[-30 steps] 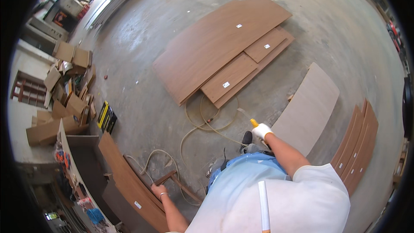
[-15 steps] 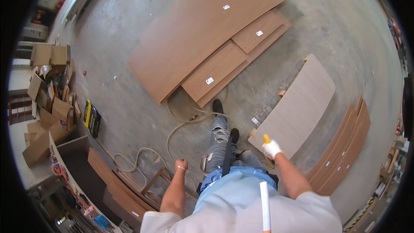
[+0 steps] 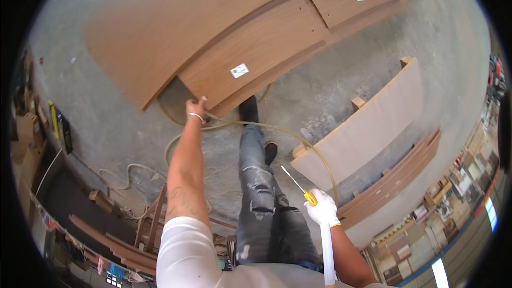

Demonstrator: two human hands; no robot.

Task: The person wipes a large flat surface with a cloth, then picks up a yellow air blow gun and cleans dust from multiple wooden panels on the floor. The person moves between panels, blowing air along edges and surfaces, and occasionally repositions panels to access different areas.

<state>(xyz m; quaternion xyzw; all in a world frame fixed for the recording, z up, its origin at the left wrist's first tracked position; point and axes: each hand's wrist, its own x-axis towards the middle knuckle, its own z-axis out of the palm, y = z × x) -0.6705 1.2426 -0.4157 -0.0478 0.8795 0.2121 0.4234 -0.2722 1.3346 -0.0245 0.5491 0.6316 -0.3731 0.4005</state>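
Observation:
My gloved right hand (image 3: 323, 209) grips a screwdriver (image 3: 310, 198) by its yellow handle, with the thin metal shaft pointing up and left. A yellowish hose (image 3: 288, 130) curves across the floor and up beside the glove; whether the hand also holds it is hidden. My bare left hand (image 3: 196, 109) is stretched low, its fingers apart, close to the hose and the near corner of a brown wooden panel (image 3: 261, 50). A small dark piece shows beside that hand, too blurred to name. Beyond lies a larger brown panel (image 3: 154, 26).
A pale board (image 3: 368, 122) rests on wooden blocks to the right, with several narrow brown panels (image 3: 394, 173) beside it. Shelving with cardboard boxes (image 3: 26, 130) stands at the left. A wooden frame (image 3: 154, 210) is at the lower left. My foot (image 3: 248, 110) is against the panels.
My left hand has reached forward and down toward the hose and panel corner. The screwdriver's shaft now shows beyond the right hand. The view has tilted and come closer to the panels.

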